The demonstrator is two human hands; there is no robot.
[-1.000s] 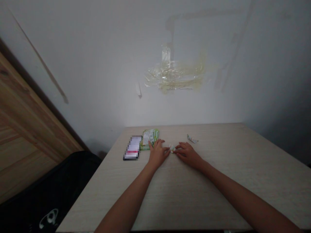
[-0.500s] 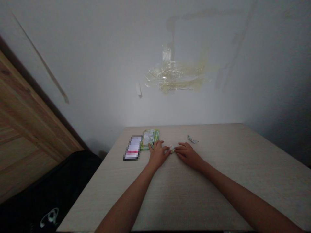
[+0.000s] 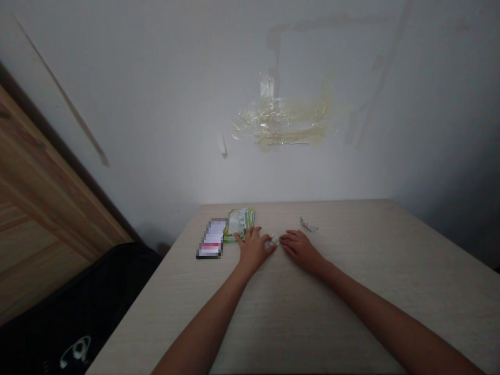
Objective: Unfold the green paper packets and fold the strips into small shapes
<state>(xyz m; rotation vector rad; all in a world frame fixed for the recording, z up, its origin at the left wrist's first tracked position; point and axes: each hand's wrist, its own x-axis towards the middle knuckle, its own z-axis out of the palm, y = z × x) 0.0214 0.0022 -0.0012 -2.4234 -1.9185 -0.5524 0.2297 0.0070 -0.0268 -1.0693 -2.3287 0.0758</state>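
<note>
Head view shows me a small pale scrap (image 3: 274, 240) on the desk (image 3: 297, 317), right of the green packet stack (image 3: 237, 223). I see the left hand (image 3: 253, 249), fingers spread, at the scrap's side nearer the stack, the right hand (image 3: 301, 251), fingers together, opposite; whether either grips it, I cannot tell. A folded piece (image 3: 308, 225) lies farther right of the stack, the phone (image 3: 211, 239) just left.

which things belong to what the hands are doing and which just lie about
Likely part of it:
small whitish piece between left hand and right hand
stack of flat green-white printed pieces
folded green-white strip

Apparently lying about:
black-edged rectangular phone
black fabric with white print
</note>
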